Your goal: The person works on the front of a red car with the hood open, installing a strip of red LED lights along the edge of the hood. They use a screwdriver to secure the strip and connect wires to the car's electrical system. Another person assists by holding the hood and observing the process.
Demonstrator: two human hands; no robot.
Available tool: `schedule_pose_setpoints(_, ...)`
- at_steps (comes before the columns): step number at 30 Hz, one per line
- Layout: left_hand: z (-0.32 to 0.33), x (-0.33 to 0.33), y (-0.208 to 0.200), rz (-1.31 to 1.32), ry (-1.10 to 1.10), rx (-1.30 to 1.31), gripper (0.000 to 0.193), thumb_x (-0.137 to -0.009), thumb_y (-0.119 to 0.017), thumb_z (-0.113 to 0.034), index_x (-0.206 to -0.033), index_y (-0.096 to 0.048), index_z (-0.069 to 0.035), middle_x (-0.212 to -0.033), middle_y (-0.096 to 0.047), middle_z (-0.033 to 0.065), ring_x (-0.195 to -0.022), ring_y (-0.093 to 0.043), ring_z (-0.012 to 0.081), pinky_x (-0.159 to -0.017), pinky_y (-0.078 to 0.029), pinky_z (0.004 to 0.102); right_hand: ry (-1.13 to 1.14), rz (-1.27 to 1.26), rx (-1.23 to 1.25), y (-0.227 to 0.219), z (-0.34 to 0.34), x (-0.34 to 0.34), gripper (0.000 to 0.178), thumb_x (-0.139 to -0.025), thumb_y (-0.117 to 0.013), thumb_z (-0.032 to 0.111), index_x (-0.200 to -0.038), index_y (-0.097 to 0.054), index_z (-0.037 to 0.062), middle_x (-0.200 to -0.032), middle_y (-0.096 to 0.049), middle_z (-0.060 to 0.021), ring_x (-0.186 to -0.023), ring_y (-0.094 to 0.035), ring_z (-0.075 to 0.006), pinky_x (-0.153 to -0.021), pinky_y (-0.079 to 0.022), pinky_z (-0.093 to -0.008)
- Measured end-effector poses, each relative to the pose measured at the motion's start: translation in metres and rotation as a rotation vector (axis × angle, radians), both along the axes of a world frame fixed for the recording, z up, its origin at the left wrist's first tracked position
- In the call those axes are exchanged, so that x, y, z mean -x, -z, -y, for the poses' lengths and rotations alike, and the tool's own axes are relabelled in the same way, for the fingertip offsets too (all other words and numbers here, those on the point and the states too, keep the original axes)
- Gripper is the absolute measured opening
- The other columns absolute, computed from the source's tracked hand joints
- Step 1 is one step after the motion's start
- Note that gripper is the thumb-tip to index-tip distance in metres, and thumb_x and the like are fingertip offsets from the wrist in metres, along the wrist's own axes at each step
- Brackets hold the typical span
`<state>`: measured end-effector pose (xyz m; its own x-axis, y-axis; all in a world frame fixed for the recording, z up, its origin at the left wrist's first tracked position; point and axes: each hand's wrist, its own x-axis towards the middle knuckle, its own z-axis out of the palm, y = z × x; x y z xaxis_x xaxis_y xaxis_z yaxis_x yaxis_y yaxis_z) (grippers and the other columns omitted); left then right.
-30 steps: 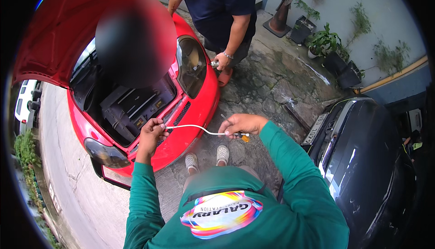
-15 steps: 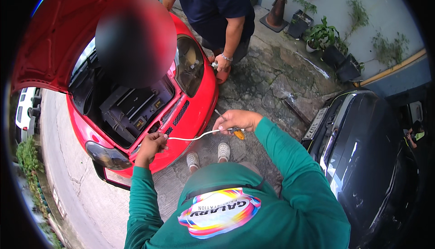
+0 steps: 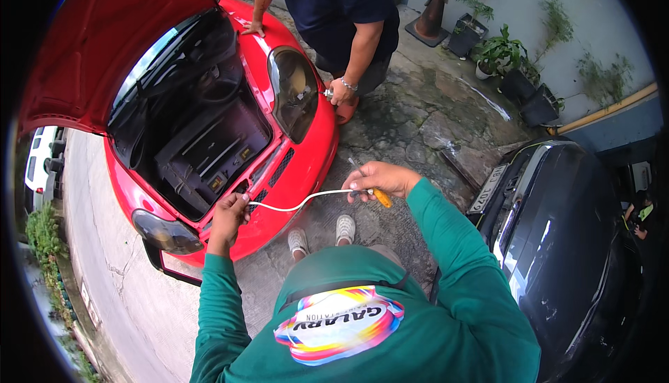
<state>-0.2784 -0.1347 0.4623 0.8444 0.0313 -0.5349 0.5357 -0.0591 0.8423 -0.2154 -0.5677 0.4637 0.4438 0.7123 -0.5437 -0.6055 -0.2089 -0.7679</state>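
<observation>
In the head view, a thin white cable [image 3: 286, 209], gently S-curved, stretches in mid-air by the front edge of the red car [image 3: 315, 157]. Black lettering on a multicoloured patch [image 3: 341, 324] marks the green shirt [image 3: 341, 271], and the dark car [image 3: 550, 237] bears a pale number plate [image 3: 487, 188]. The left hand [image 3: 228, 217] pinches the cable's left end; the right hand [image 3: 385, 178], wrist bent inward, grasps its right end and an orange-handled tool [image 3: 382, 198]

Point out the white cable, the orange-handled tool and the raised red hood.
White cable [image 3: 284, 210]: head view, on its bare middle stretch.
Orange-handled tool [image 3: 382, 198]: head view, on its handle.
Raised red hood [image 3: 87, 56]: head view, on its underside.
</observation>
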Motion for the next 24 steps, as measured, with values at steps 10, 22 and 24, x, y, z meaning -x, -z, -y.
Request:
schedule_pose_setpoints(10,-0.005,0.009,0.000,0.086,-0.052,-0.032,0.024,-0.107,-0.064,-0.023,-0.088,-0.063,-0.009,-0.070,-0.060,-0.0015,-0.058,-0.056,0.0071,-0.053,-0.041,0.0222,-0.067,0.345,0.385,-0.001,0.006,0.025,0.028,-0.099,-0.058,0.004,-0.122,-0.070,-0.0050,-0.091,-0.076,-0.0097,-0.078,-0.068,-0.0149,-0.071,-0.055,-0.0326)
schedule_pose_setpoints(22,-0.008,0.015,-0.003,0.030,-0.052,0.015,0.022,-0.106,-0.067,-0.022,-0.090,-0.065,-0.007,-0.076,-0.063,-0.0002,-0.062,-0.062,0.0090,-0.057,-0.047,0.0241,0.158,0.522,0.309,0.011,0.010,0.046,0.027,-0.100,-0.050,0.001,-0.123,-0.061,-0.0039,-0.087,-0.071,-0.0066,-0.083,-0.067,-0.0168,-0.081,-0.053,-0.0337)
schedule_pose_setpoints(24,-0.012,0.018,-0.001,0.023,-0.050,0.027,0.021,-0.106,-0.067,-0.022,-0.091,-0.065,-0.007,-0.076,-0.063,-0.0003,-0.062,-0.062,0.0088,-0.057,-0.047,0.0240,0.121,0.520,0.318,0.007,0.011,0.048,0.024,-0.099,-0.050,0.001,-0.120,-0.062,-0.0045,-0.088,-0.070,-0.0053,-0.084,-0.065,-0.0154,-0.082,-0.052,-0.0327)
